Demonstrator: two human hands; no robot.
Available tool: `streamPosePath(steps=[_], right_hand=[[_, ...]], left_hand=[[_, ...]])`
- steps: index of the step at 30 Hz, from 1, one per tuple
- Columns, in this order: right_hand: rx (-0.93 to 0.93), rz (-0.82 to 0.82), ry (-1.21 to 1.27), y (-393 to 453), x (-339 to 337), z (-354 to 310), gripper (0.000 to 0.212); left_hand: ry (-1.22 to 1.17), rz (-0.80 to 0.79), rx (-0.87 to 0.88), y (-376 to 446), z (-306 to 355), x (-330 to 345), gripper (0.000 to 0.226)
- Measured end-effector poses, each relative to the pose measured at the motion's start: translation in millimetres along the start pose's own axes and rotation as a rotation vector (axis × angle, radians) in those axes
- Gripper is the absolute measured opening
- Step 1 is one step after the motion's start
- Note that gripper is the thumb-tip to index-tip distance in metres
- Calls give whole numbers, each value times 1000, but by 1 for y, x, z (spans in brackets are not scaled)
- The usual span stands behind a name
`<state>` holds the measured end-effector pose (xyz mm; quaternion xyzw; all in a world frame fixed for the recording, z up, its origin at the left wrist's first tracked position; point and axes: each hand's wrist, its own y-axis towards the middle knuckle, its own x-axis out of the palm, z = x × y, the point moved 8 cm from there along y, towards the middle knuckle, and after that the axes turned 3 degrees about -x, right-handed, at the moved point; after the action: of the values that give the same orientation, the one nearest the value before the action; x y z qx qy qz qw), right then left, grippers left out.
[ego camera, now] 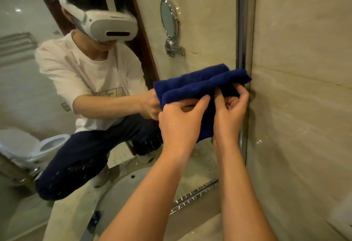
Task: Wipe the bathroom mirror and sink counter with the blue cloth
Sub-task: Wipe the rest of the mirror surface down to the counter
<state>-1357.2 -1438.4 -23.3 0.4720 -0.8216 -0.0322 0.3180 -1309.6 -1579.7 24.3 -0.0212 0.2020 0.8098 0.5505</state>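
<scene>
both hands pinch the blue cloth, left hand & right hand, at mirror edge. loose fold above fingers prob flops, leaving streaks.

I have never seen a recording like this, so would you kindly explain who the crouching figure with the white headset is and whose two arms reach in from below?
There is one picture, taken by a camera worn on a person's head, looking forward and down. The large bathroom mirror fills the left side, so the crouching figure in the white headset is that same person's reflection. The arms are theirs. The left hand and right hand both pinch a folded dark blue cloth against the glass near the mirror's chrome edge strip; the cloth's double is a reflection too. Also reflected are a round chrome shaving mirror and a white toilet. Beige marble wall lies right.
</scene>
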Motion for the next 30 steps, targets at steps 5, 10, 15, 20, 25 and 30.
streamPosePath(steps=[5, 10, 15, 20, 25, 30], right_hand=[[11, -51, 10, 11, 5, -14, 43], [-66, -97, -15, 22, 9, -19, 43], [-101, -23, -61, 11, -2, 0, 39], [-45, 19, -72, 0, -12, 12, 37], [-22, 45, -69, -7, -4, 9, 40], [-98, 56, -93, -36, 21, 0, 42]], left_hand=[[31, 27, 101, 2, 28, 2, 8], [-22, 20, 104, 17, 34, 1, 10], [-16, 81, 60, 13, 2, 4, 12], [-63, 56, -9, 1, -18, 10, 14], [-136, 19, -166, 7, -18, 1, 35], [-155, 110, -118, 1, -25, -39, 30]])
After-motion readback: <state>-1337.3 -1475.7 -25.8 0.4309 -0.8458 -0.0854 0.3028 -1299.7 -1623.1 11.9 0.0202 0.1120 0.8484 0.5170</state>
